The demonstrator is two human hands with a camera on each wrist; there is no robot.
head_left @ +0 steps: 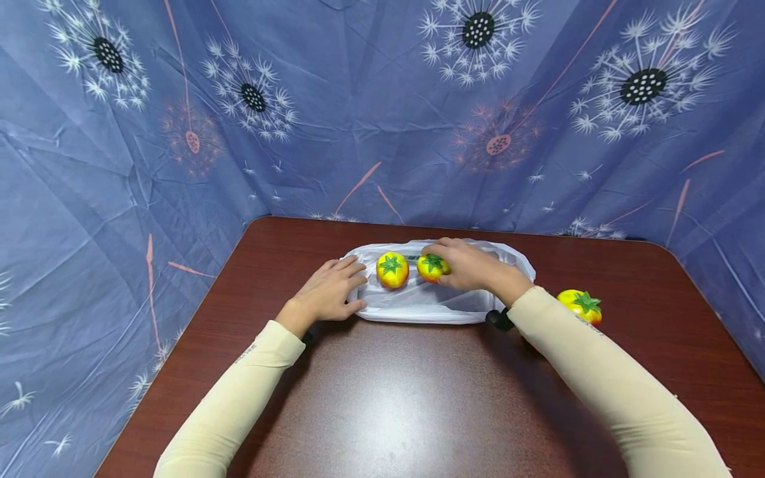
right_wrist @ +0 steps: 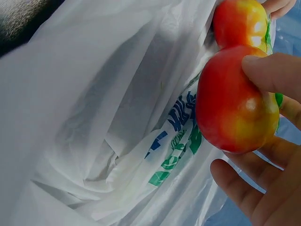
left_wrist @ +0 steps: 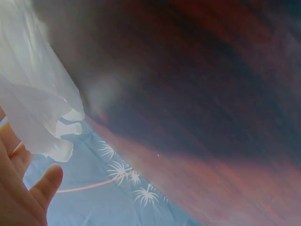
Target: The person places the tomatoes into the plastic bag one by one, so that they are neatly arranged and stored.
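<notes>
A white plastic bag (head_left: 430, 315) lies spread with its mouth facing up; blue and green print (right_wrist: 176, 132) shows on it in the right wrist view. My right hand (head_left: 469, 265) grips a red-and-yellow tomato (right_wrist: 237, 101) with a green leafy top, thumb on one side and fingers on the other, within the bag's opening. Beside it in the bag sits a second tomato (head_left: 392, 270). At the bag's left end, my left hand (head_left: 329, 292) rests with fingers spread and loosely bent against the rim; the thumb stands apart in the left wrist view.
A third tomato (head_left: 578, 305) lies on the brown table (head_left: 382, 398) to the right, partly behind my right sleeve (head_left: 597, 372). Blue cloth (head_left: 370, 99) with dandelion prints hangs behind the table and along its sides.
</notes>
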